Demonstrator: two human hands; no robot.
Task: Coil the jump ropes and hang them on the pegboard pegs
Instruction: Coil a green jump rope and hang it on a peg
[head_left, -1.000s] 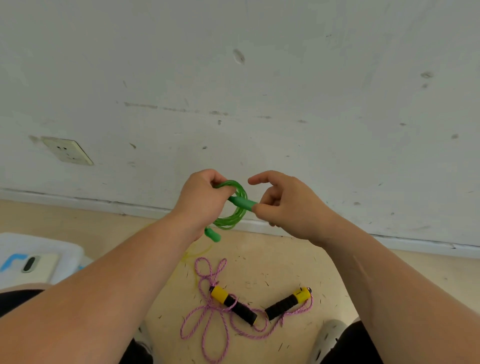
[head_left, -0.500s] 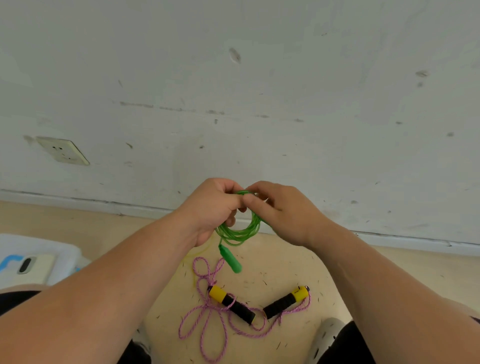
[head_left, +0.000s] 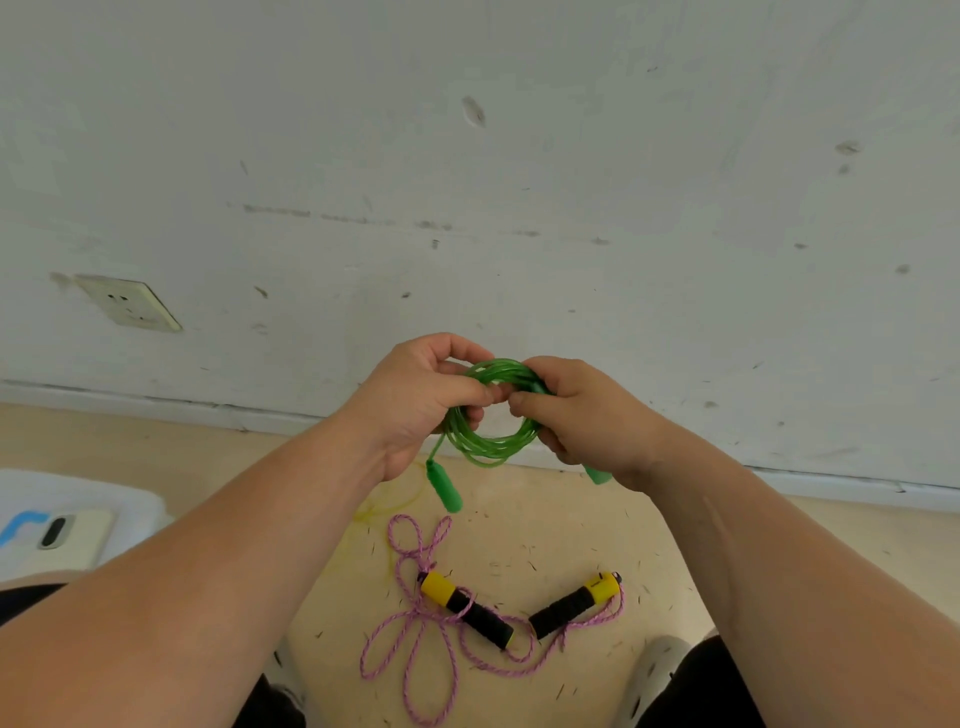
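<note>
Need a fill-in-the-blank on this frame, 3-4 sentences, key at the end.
1. Both hands, left and right, hold a coiled jump rope whose colour is ____.
2. The pink rope lies uncoiled on the ____.
3. The pink rope's handles are black and ____.
4. One green handle dangles below the ____ hand.

Missing words: green; floor; yellow; left
</note>
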